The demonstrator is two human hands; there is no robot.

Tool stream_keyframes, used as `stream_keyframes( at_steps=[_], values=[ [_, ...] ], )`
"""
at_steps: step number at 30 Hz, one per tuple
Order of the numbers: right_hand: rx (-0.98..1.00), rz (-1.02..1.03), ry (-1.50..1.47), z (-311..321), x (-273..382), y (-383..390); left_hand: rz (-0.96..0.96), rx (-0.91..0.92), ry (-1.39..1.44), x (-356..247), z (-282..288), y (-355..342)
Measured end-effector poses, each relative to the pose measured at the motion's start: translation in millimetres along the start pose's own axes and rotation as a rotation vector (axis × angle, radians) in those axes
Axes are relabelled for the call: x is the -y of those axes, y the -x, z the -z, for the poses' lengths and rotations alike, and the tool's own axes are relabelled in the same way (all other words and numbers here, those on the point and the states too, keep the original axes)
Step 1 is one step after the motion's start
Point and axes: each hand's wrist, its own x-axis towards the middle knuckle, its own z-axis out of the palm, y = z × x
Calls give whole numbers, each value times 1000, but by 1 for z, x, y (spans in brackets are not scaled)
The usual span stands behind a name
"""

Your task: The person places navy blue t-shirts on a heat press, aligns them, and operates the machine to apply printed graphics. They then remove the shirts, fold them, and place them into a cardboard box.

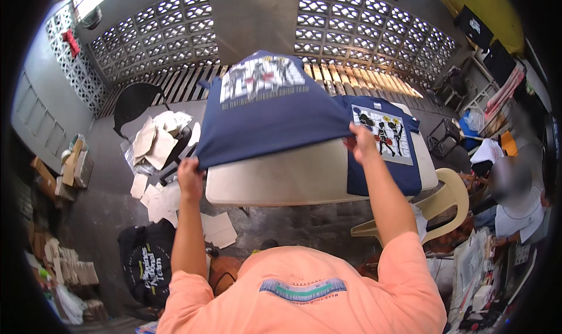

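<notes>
A navy blue T-shirt (272, 120) with a printed front is stretched out between my two hands, above the white table (263, 185). My left hand (190, 173) pinches one corner of its hem, past the table's left end. The other hem corner is gripped by my right hand (362, 142). The shirt's far part is slightly blurred and looks lifted. Another navy T-shirt (383, 144) with a similar black, white and yellow print lies flat on the right part of the table, just beyond my right hand.
Left of the table, papers (157, 139) are piled near a black chair (137, 105), with loose sheets (219, 228) on the floor. A cream plastic chair (451, 208) stands at the near right. A black printed garment (146, 264) lies lower left. Clutter and a person (521, 199) are at right.
</notes>
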Motion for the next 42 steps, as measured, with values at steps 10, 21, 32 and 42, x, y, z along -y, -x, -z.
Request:
stream_keyframes(
  at_steps=[10, 21, 32, 42],
  values=[
    [-347, 222, 1610, 148, -157, 26, -466, 396, -1589, 188, -50, 15],
    [103, 534, 1500, 235, -101, -41, -328, 289, -1848, 261, -144, 45],
    [653, 964, 1617, 224, -78, -185, -403, 588, -1305, 421, -405, 104],
    [271, 166, 1040, 236, -86, -198, -545, 658, -1522, 421, -405, 107]
  ],
)
